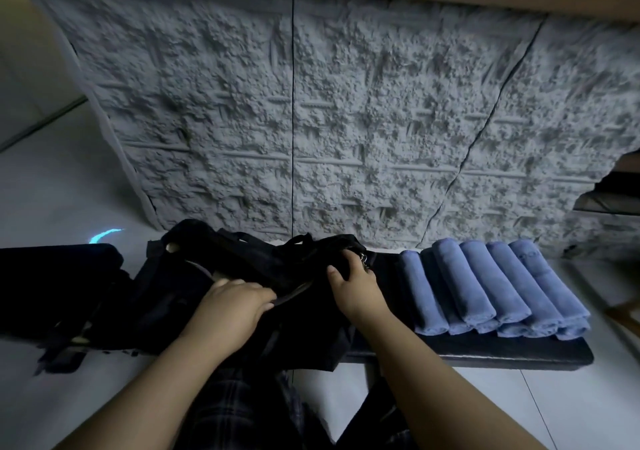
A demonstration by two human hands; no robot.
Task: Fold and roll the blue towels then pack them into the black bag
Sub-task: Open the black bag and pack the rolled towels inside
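While both hands work the black bag [242,269] lying on a dark bench [502,354], the left hand [235,306] curls its fingers over the edge of the bag's opening, gripping the fabric. Right hand [356,281] clutches the bag's top near a metal clip [363,259]. Blue towels [495,287], rolled, lie side by side in stacked rows just right of the bag, below a rough grey wall [346,103].

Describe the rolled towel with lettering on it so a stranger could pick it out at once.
Find the black bench in front of the rough grey wall; the black bag lies on its left part, under both hands. To the bag's right lies a row of rolled blue towels. Take the far-right upper roll: it alone shows faint lettering near its far end.
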